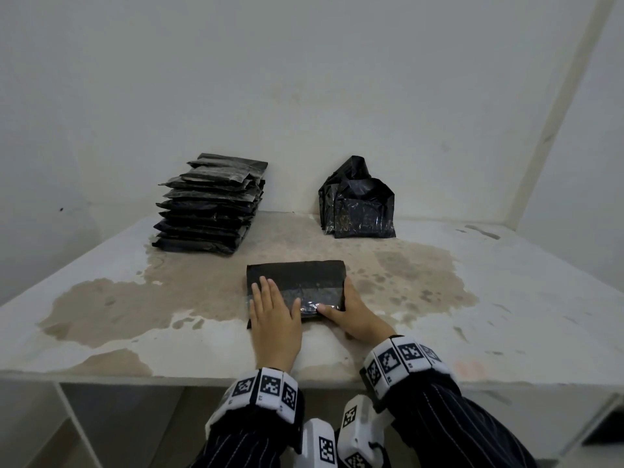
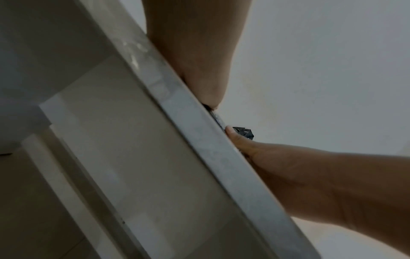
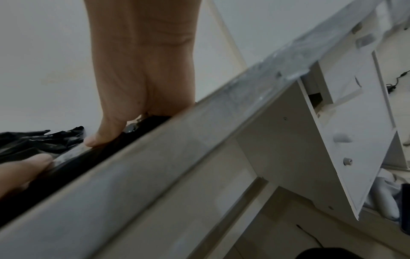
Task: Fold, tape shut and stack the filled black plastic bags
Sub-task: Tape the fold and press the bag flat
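Observation:
A folded black bag [image 1: 297, 282] lies flat near the front middle of the table [image 1: 506, 298], with a shiny strip of clear tape [image 1: 314, 304] across its near flap. My left hand [image 1: 273, 309] rests flat on the bag's left half, fingers straight, thumb at the tape. My right hand [image 1: 354, 309] sits against the bag's right edge. Its thumb [image 3: 104, 136] presses down on the bag [image 3: 144, 126], and its fingers are hidden. A tall stack of taped bags [image 1: 211, 204] stands at the back left. Several filled, unfolded bags [image 1: 358, 204] lean on the wall at the back right.
The tabletop is worn and stained brown around the bag. Its front edge [image 2: 199, 140] runs just under my wrists, with open shelving [image 1: 118, 417] below. White walls [image 1: 304, 79] close the back and right sides.

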